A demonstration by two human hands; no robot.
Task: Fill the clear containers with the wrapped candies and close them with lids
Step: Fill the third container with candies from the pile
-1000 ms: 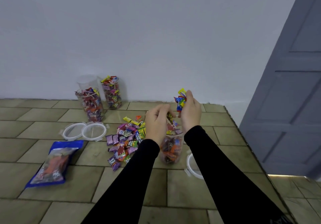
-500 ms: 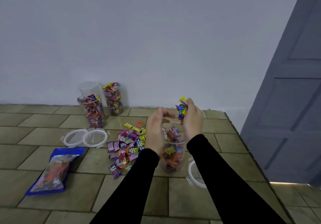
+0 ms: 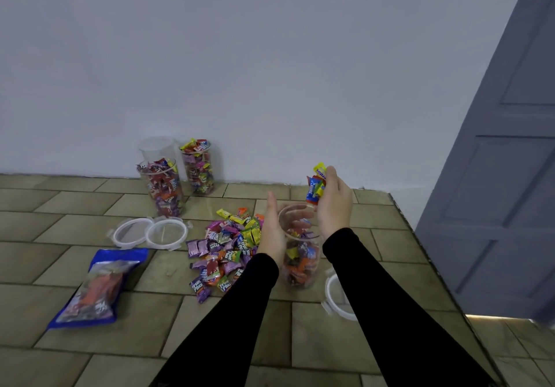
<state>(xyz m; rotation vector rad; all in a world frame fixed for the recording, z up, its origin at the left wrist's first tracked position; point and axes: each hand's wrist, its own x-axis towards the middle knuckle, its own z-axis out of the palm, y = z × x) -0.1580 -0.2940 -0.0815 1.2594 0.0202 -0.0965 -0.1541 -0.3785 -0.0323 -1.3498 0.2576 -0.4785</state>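
Near container (image 3: 298, 254) on the counter (image 3: 375, 236) roughly half full; right hand (image 3: 333, 206) pinches candies (image 3: 315, 186) above its mouth, left hand (image 3: 271, 230) flat-fingered against its side. Two far containers (image 3: 165, 188) full, unlidded; lids (image 3: 150, 232) and candy pile (image 3: 223, 245) remain.

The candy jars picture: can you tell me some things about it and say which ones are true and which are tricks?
1. The right hand holds a bunch of wrapped candies. True.
2. The jar between the hands is full to the top. False: its upper part has no candies yet.
3. Two lids lie side by side on the floor. True.
4. The two jars by the wall have their lids on. False: both are open, heaped with candy.
5. The blue bag stands upright. False: it lies flat on the tiles.
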